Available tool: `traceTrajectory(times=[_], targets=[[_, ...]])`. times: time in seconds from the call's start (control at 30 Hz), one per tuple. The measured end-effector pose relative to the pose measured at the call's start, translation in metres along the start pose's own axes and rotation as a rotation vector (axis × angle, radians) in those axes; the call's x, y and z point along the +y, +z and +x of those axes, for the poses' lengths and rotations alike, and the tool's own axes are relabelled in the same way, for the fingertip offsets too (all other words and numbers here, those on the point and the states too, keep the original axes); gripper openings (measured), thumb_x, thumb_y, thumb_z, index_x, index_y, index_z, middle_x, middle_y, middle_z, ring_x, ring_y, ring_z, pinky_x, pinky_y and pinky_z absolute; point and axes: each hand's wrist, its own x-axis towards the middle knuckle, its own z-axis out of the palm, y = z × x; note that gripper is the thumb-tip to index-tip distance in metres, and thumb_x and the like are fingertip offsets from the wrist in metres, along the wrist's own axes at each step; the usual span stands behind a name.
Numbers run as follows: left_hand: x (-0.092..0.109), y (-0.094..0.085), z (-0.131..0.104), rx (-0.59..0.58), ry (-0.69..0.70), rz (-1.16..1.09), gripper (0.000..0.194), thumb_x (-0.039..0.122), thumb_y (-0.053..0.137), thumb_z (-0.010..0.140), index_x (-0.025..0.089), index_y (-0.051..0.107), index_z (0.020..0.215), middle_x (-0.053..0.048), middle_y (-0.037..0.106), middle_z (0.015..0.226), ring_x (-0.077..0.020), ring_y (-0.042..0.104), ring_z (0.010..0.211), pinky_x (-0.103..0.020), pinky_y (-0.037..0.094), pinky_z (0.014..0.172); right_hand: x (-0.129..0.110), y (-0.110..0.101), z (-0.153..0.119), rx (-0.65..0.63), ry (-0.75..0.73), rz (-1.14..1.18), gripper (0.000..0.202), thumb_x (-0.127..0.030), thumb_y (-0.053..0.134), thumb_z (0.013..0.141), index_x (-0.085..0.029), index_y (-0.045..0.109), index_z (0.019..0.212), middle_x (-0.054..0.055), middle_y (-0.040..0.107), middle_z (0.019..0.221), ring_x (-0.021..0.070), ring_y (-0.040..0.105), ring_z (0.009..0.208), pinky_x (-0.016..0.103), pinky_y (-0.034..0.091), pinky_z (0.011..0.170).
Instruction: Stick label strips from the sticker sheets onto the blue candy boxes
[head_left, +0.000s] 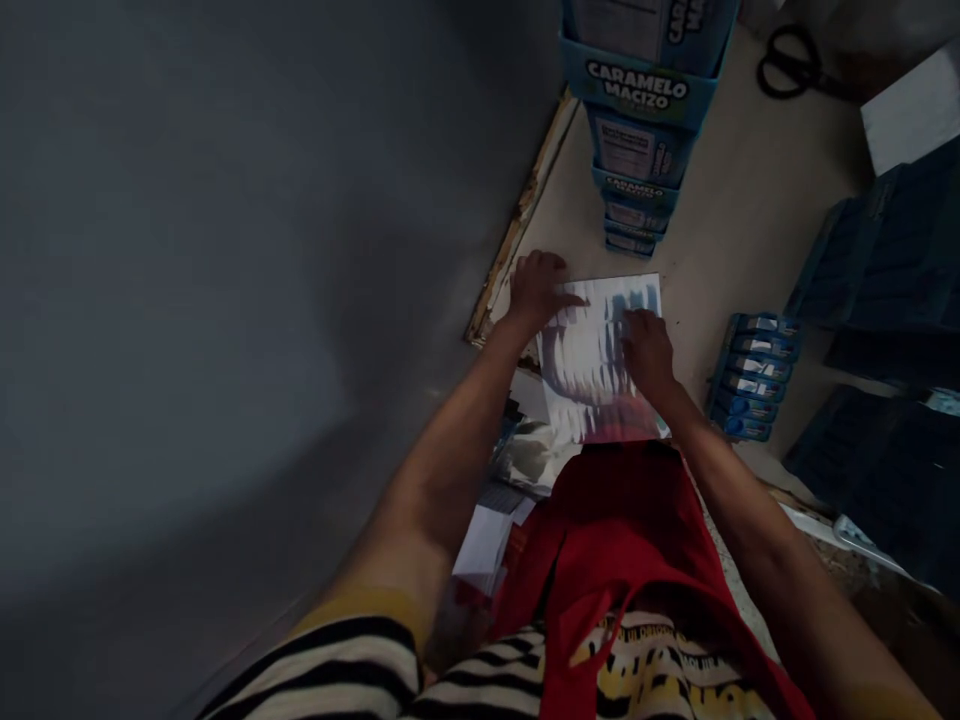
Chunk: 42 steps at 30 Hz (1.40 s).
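Note:
A glossy, reflective sheet (592, 360) lies on the table in front of me, its surface streaked with bright reflections. At its upper left corner rests my left hand (538, 292), thumb and fingers apart, the thumb reaching over the sheet. My right hand (649, 350) is at the right side, its fingers bent together against the sheet. Just beyond stands a tall stack of blue display boxes (637, 140) marked "CARAMELO MACIZO". The sheet's near edge meets my red apron (630, 510).
A row of small blue boxes (757, 375) stands on the right. Larger blue stacks (885, 250) lie farther right. Black-handled scissors (791, 65) rest at the back near a white box (911, 110). A grey wall (225, 250) bounds the left; papers (484, 545) lie below the table edge.

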Motion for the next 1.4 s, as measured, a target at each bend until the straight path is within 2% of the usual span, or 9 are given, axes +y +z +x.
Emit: traceTrajectory(times=[0.07,0.27,0.4,0.5,0.63,0.77,0.93,1.23,1.4], targets=[[-0.004,0.000,-0.006,-0.001,-0.001,0.059,0.062,0.045,0.100,0.068,0.018,0.067,0.112,-0.019,0.066,0.130,-0.0431,0.052,0.134,-0.051,0.039,0.114,0.005,0.007,0.010,-0.023,0.022,-0.026,0.061,-0.007,0.061,0.091,-0.017,0.059,0.151,0.019,0.054,0.155,0.0357,0.053,0.137,0.052,0.046,0.119],[-0.014,-0.004,-0.002,-0.035,-0.061,-0.058,0.033,0.023,0.095,0.068,0.020,0.069,0.089,-0.010,0.072,0.104,-0.0283,0.062,0.102,-0.038,0.047,0.091,0.008,0.014,0.017,-0.027,0.151,-0.050,0.060,-0.012,0.072,0.090,-0.018,0.060,0.148,0.020,0.049,0.156,0.0370,0.051,0.137,0.050,0.049,0.113],[-0.012,-0.017,-0.001,-0.043,-0.064,-0.122,0.035,0.019,0.089,0.068,0.019,0.074,0.099,-0.009,0.075,0.104,-0.0247,0.065,0.095,-0.034,0.048,0.086,0.001,0.013,0.024,-0.026,0.191,-0.045,0.051,-0.004,0.065,0.086,-0.016,0.064,0.136,0.021,0.053,0.148,0.0370,0.051,0.131,0.051,0.053,0.105],[-0.009,-0.021,-0.003,-0.049,-0.030,-0.193,0.027,0.023,0.083,0.075,0.020,0.079,0.101,-0.008,0.079,0.102,-0.0255,0.068,0.096,-0.035,0.049,0.089,-0.007,0.011,0.030,0.010,0.130,-0.041,0.045,-0.003,0.057,0.088,-0.013,0.066,0.131,0.023,0.059,0.139,0.0359,0.053,0.125,0.055,0.052,0.105],[-0.008,-0.016,-0.005,-0.051,-0.022,-0.202,0.011,0.029,0.077,0.081,0.022,0.083,0.087,-0.008,0.081,0.091,-0.0274,0.071,0.095,-0.035,0.050,0.088,-0.027,0.009,0.040,0.016,-0.016,-0.066,0.048,-0.009,0.051,0.097,-0.012,0.063,0.142,0.022,0.062,0.141,0.0367,0.054,0.126,0.056,0.048,0.112],[-0.007,-0.010,-0.006,-0.065,-0.021,-0.166,0.013,0.028,0.072,0.083,0.022,0.083,0.081,-0.009,0.079,0.087,-0.0267,0.070,0.091,-0.036,0.050,0.088,-0.045,0.011,0.058,0.019,-0.141,-0.065,0.049,-0.012,0.047,0.102,-0.018,0.063,0.148,0.017,0.066,0.142,0.0353,0.055,0.127,0.054,0.047,0.115],[-0.005,-0.010,-0.009,-0.065,0.025,-0.167,0.016,0.033,0.069,0.084,0.022,0.081,0.082,-0.009,0.078,0.088,-0.0264,0.068,0.091,-0.036,0.050,0.087,-0.053,0.016,0.073,-0.036,-0.144,-0.123,0.043,-0.019,0.039,0.110,-0.014,0.068,0.141,0.019,0.070,0.135,0.0369,0.056,0.124,0.055,0.046,0.112],[0.007,-0.012,-0.018,-0.063,-0.046,-0.286,0.017,0.030,0.067,0.084,0.019,0.076,0.076,-0.006,0.072,0.076,-0.0224,0.064,0.080,-0.033,0.048,0.079,-0.047,0.027,0.039,-0.035,-0.215,-0.144,0.059,-0.008,0.040,0.104,-0.016,0.052,0.162,0.015,0.048,0.170,0.0347,0.051,0.147,0.051,0.043,0.120],[0.011,-0.019,-0.023,-0.065,-0.017,-0.218,0.019,0.031,0.067,0.086,0.018,0.081,0.082,-0.006,0.076,0.081,-0.0239,0.066,0.084,-0.033,0.049,0.082,-0.047,0.019,0.022,-0.036,-0.189,-0.100,0.047,-0.014,0.045,0.107,-0.014,0.064,0.149,0.016,0.066,0.151,0.0334,0.054,0.138,0.048,0.042,0.115]])
